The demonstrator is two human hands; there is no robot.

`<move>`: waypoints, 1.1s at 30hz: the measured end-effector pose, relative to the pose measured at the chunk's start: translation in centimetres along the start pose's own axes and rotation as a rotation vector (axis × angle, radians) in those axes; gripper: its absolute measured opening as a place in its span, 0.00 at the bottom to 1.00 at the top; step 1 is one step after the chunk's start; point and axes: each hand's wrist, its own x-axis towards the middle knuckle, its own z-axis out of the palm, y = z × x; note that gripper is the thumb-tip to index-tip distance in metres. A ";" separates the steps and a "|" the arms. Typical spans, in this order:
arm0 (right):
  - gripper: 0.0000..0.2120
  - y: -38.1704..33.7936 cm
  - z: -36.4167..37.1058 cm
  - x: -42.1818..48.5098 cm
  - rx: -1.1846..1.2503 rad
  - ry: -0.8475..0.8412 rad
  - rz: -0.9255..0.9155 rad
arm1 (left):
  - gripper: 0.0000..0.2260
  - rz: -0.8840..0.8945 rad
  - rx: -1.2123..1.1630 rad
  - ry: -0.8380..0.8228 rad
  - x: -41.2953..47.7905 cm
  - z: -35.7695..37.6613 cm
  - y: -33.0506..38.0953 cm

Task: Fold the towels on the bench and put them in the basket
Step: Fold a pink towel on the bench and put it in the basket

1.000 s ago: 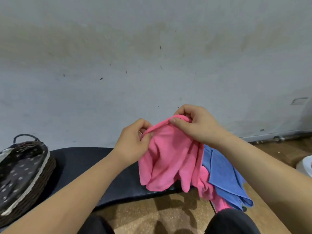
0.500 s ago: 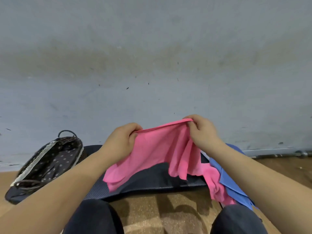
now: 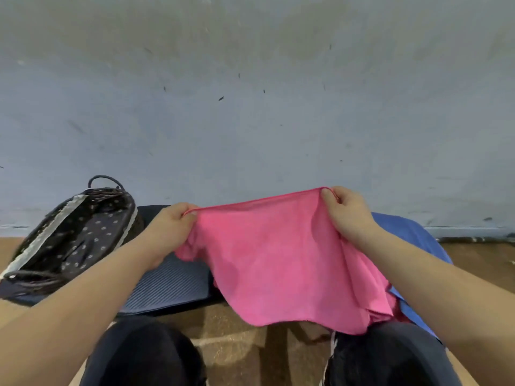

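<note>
Above the bench (image 3: 172,285) front edge, the pink towel (image 3: 278,260) is held spread by its top hem, w/ the lower edge hanging past the bench twd the floor.

Risks:
- Hem is held only by corner pinches, so a slip on either side would drop the cloth.
- Hem sags and slopes up to the R, so a skewed fold is likely if it isn't levelled.
- Pink cloth is bunched at lower R (same towel or a 2nd one, can't tell) and could be trapped in the fold.
- Blue towel (image 3: 404,229) lies under the R forearm and may be dragged off.

Pose:
- Both forearms are extended fwd.
- L hand (image 3: 170,229) is lower, w/ thumb and curled fingers pinching the L corner.
- R hand (image 3: 348,215) is higher and pinches the R corner likewise.
- Basket (image 3: 64,215) sits at far L on the bench, well apart.
</note>
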 end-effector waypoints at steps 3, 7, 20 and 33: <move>0.22 1.5 3.4 3.1 -0.051 -0.050 0.051 | 0.10 -0.107 0.095 -0.062 2.4 -0.7 -1.2; 0.25 3.2 7.0 7.8 -0.309 -0.327 0.182 | 0.07 -0.191 0.345 -0.158 7.2 -2.6 -2.5; 0.21 7.4 16.1 9.2 -0.452 -0.241 -0.072 | 0.23 -0.023 0.529 0.083 12.1 2.8 -9.8; 0.31 8.3 18.7 -4.4 -0.476 -0.689 -0.193 | 0.36 -0.248 0.807 -0.267 3.7 7.3 -15.2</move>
